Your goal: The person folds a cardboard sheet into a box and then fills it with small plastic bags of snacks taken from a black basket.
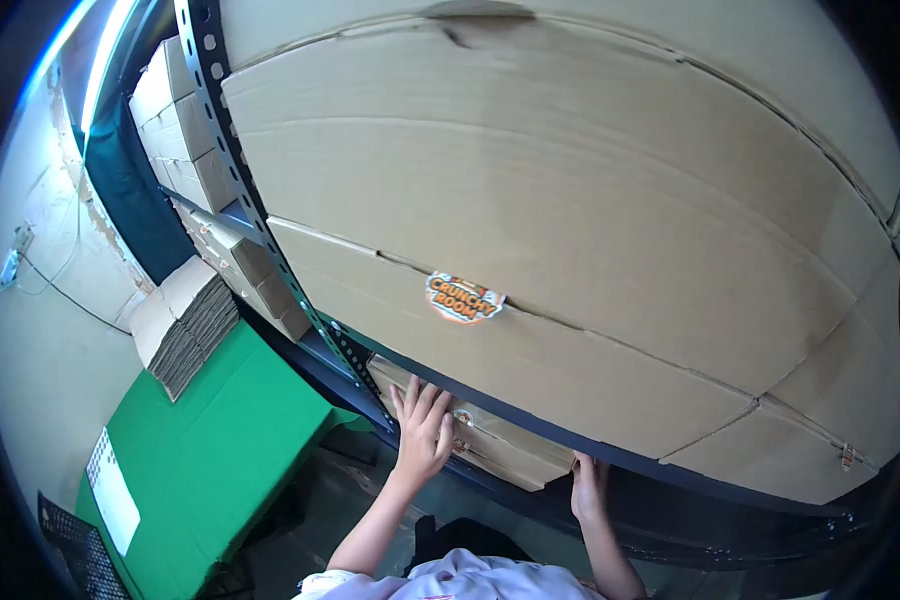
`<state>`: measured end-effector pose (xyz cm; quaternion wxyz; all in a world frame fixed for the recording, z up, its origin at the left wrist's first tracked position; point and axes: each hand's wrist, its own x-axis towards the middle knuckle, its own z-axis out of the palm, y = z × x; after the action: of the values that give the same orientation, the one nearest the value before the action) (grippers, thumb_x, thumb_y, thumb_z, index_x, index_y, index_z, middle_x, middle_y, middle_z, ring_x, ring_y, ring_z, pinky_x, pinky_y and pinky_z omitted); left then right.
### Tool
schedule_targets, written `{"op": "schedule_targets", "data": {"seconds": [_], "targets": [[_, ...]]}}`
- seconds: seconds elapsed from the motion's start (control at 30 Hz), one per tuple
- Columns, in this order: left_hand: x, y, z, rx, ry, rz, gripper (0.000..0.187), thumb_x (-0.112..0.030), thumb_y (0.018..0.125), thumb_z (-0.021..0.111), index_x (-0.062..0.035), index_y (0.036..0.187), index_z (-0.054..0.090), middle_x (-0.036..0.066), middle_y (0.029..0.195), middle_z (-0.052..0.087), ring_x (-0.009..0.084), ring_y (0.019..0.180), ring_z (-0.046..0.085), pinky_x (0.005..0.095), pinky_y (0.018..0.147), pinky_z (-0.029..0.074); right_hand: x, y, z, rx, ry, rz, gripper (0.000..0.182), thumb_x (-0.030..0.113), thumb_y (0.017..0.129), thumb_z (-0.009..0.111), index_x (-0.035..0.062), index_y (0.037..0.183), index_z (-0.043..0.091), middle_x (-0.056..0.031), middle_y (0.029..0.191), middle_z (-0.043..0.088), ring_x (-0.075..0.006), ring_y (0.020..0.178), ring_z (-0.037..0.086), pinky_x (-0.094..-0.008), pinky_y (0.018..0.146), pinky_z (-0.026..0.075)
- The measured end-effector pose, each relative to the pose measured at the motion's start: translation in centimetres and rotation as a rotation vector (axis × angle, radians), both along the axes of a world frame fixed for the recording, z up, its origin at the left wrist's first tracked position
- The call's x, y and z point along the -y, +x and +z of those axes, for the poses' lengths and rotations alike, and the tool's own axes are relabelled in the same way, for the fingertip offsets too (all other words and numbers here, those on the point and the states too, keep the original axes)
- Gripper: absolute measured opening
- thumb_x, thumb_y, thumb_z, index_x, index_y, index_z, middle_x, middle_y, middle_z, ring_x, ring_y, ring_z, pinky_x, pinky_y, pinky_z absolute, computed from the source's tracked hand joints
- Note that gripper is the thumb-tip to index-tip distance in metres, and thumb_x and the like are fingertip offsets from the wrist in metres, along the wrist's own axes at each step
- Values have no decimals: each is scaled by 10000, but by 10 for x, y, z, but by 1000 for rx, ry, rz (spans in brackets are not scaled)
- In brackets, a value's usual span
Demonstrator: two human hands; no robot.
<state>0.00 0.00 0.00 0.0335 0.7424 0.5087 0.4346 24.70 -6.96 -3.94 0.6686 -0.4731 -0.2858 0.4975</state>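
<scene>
Left hand (422, 432) lies flat, fingers spread and open, against the face of a low cardboard box (490, 445) on the under shelf of a dark metal rack, at about 7 o'clock in the head view. Right hand (587, 487) sits at about 5 o'clock, at the box's other end; its fingers run up behind the shelf rail (530, 425), so whether it grips or only presses cannot be told. The box is still in its bay, partly under the rail, not yet drawn clear; judged from this, the handling is at an early stage, with both hands placed and the box unmoved from the shelf. Box flaps look shut; contents not visible. Above it, from 9 to 3 o'clock, large closed cartons (570, 200) fill the upper shelf; one bears a "Crunchy Room" sticker (464, 297) near centre. Contents of these also hidden. At 10 o'clock, further closed boxes (185, 130) are stacked in the next bay. At 8 o'clock a pile of flattened cartons (185, 325) rests on a green surface (230, 440), well apart from the hands.
</scene>
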Motion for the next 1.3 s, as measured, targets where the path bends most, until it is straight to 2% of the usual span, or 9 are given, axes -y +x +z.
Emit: {"op": "schedule_targets", "data": {"seconds": [0.17, 0.5, 0.57, 0.63, 0.77, 0.9, 1.07, 1.1, 1.3], "targets": [[-4, 8, 3, 3, 89, 54, 214, -116, 796, 491, -24, 971, 576, 122, 1041, 515, 323, 1125, 405, 575, 1026, 134, 2, 1, -11, 107, -90, -74, 510, 137, 828, 581, 69, 1270, 336, -52, 1221, 417, -157, 1152, 387, -344, 978, 305], [3, 7, 4, 9, 58, 51, 249, -123, 813, 468, -40, 1026, 567, 118, 1080, 508, 309, 1128, 410, 567, 1005, 176, 6, -17, 14, 100, -63, -127, 324, 173, 842, 560, 26, 1120, 479, -44, 1101, 494, -124, 1069, 425, -285, 946, 302], [5, 7, 8, 38, 53, 35, 291, -130, 823, 460, -61, 1090, 552, 107, 1137, 496, 308, 1157, 391, 564, 1001, 179, 4, -19, 23, 232, -78, -67, 399, 231, 864, 514, 12, 1185, 426, -70, 1163, 466, -160, 1114, 404, -311, 986, 259], [6, 3, 10, 52, 32, -11, 332, -147, 826, 472, -74, 1145, 528, 103, 1209, 473, 314, 1183, 371, 549, 1007, 176, 3, -15, 5, 231, -102, -81, 553, 236, 828, 582, -30, 1253, 349, -149, 1259, 394, -236, 1186, 350, -359, 1000, 253], [18, -20, 5, 25, -38, -193, 443, -212, 860, 497, -79, 1274, 417, 145, 1382, 296, 360, 1299, 211, 508, 1038, 190, 3, -39, 50, 619, 197, -277, 419, 56, 844, 481, -9, 1240, 358, -151, 1287, 393, -244, 1200, 361, -368, 1024, 236], [48, -68, 4, 18, -163, -324, 509, -225, 874, 502, -74, 1329, 330, 156, 1415, 220, 327, 1313, 196, 411, 1059, 208, 11, -80, 84, 903, 401, -340, 254, 41, 855, 428, -18, 1099, 463, -170, 1240, 438, -265, 1171, 391, -389, 1016, 247], [103, -175, -25, 282, -326, -99, 525, -217, 881, 492, -49, 1337, 294, 171, 1400, 243, 304, 1300, 240, 376, 1054, 223, 15, -188, 80, 708, 494, -132, 234, 9, 825, 416, -41, 1050, 459, -190, 1158, 486, -276, 1108, 449, -373, 976, 294], [116, -198, -33, 268, -275, 36, 515, -174, 873, 508, -31, 1323, 303, 161, 1364, 310, 289, 1269, 310, 383, 1021, 287, 15, -212, 72, 604, 464, -45, 230, -7, 819, 424, -44, 1042, 469, -174, 1120, 515, -247, 1074, 477, -350, 954, 326], [222, -319, -78, 948, -152, 573, 438, -52, 871, 480, -11, 1280, 329, 161, 1249, 429, 250, 1118, 489, 322, 891, 421, 21, -338, 55, 330, 350, 509, 169, -26, 837, 424, -37, 976, 519, -118, 939, 587, -157, 869, 563, -275, 810, 444]]}}
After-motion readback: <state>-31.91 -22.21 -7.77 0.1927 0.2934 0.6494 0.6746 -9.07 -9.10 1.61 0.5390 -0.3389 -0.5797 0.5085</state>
